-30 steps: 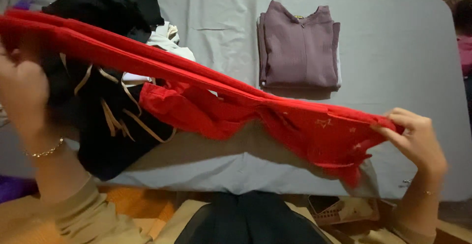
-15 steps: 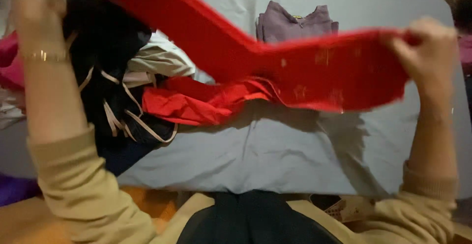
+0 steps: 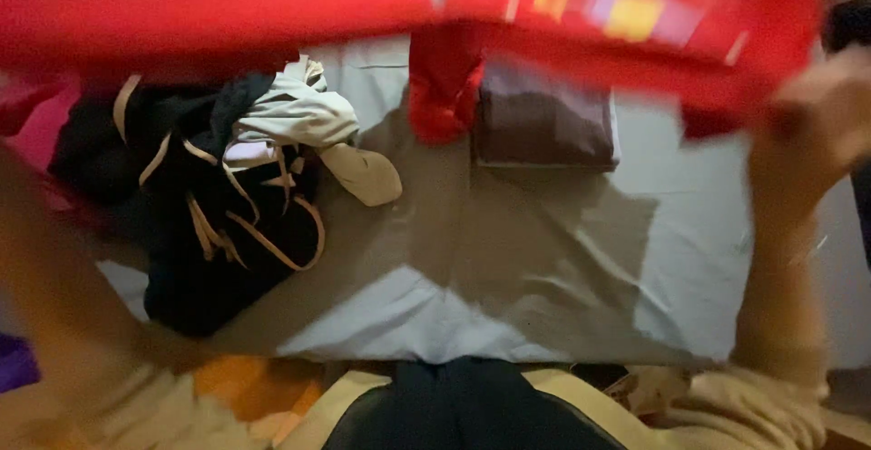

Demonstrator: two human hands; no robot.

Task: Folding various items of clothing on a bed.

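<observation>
Red garment (image 3: 272, 10) is stretched high across the far top of the view, blurred, spanning from the left edge to the right. The right hand (image 3: 812, 132) is closed on its right end, fingers curled into the cloth at the far right; that much reads despite the blur. The left hand is out of view: only a blurred forearm and tan sleeve (image 3: 63, 323) rise at the near left, so its grip cannot be told. A loose red fold (image 3: 440, 87) hangs down from the middle of the span toward the desk.

To handle this well, both ends would best sit level and taut, with the hanging fold shaken free of the span, and the cloth kept apart from the folded piece below it.

Under the span lies the desk (image 3: 508, 259), covered in a grey sheet with soft creases and a broad shadow. A folded mauve top (image 3: 544, 123) rests far of centre, just right of the hanging fold. On the left sits a heap of dark clothes with tan straps (image 3: 218, 223), a pale garment (image 3: 299, 119) on top. The room beyond is dim.
</observation>
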